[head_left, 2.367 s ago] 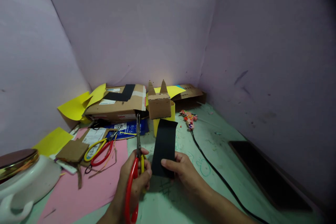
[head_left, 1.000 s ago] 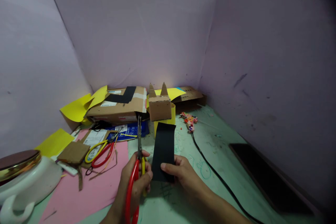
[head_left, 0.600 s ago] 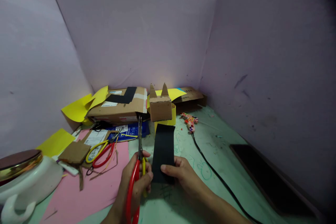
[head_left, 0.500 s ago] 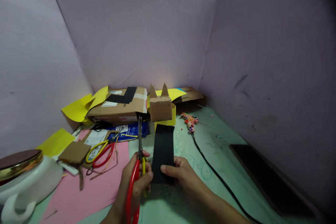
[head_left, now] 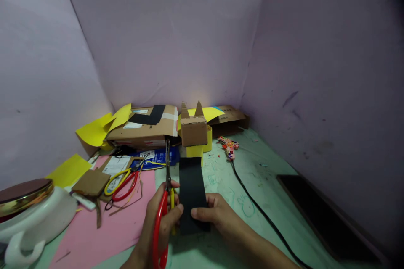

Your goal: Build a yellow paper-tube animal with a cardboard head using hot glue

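My left hand [head_left: 162,214] is closed around scissors [head_left: 163,214] with one red and one yellow handle, their blades pointing away from me. Between thumb and fingers, my right hand [head_left: 217,214] grips a strip of black paper [head_left: 192,189], held upright above the table. The paper's left edge lies close by my left thumb; whether they touch I cannot tell. Beyond the strip stands a small cardboard box with two pointed ears [head_left: 194,130], a curled yellow paper piece [head_left: 208,138] beside and below it.
Left lie pink paper [head_left: 107,235], a second pair of scissors [head_left: 126,189], cardboard scraps [head_left: 91,182] and a white pot [head_left: 41,218]. A cardboard box [head_left: 142,132] is behind. On the right are a decorated object [head_left: 229,147] with a black cable [head_left: 259,201] and a dark flat panel [head_left: 322,214].
The black strip has shifted slightly left and lower, closer to the scissors, and tilted a little. My right hand has moved a bit left with it; my left hand hardly moved.
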